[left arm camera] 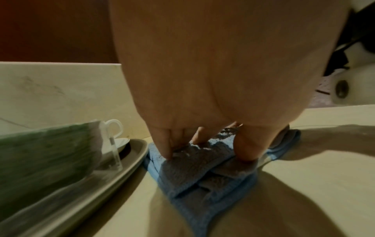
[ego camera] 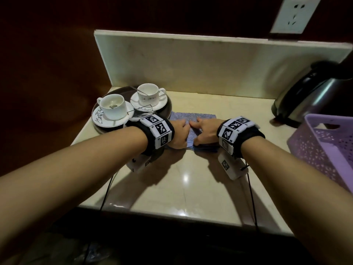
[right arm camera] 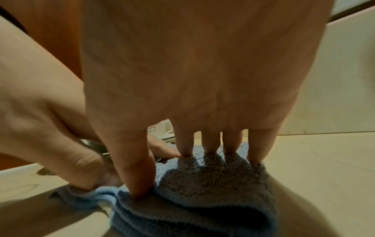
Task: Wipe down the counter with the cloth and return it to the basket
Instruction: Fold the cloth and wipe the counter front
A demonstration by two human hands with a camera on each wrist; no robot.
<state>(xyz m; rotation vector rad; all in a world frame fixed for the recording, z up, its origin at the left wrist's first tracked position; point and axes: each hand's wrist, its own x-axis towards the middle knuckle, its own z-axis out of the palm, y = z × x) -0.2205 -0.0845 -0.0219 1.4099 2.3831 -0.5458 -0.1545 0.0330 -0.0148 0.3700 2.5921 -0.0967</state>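
Note:
A blue terry cloth [ego camera: 193, 116] lies folded on the beige stone counter [ego camera: 191, 184], just right of the cup tray. Both hands are on its near part, side by side. My left hand [ego camera: 184, 131] has curled fingers and pinches the cloth's left edge; in the left wrist view the cloth [left arm camera: 192, 176] bunches between fingertips and thumb [left arm camera: 207, 154]. My right hand [ego camera: 202, 131] presses down with straight fingers. Its fingertips [right arm camera: 231, 152] rest on the cloth [right arm camera: 213, 184] and the thumb pushes into a fold. The purple perforated basket [ego camera: 309, 121] stands at the right edge.
A dark round tray [ego camera: 107, 129] at the left holds two white cups [ego camera: 113, 107] [ego camera: 148, 93] on saucers, close to my left wrist. A steel kettle [ego camera: 309, 92] stands at the back right, behind the basket. A stone backsplash [ego camera: 191, 60] closes the rear.

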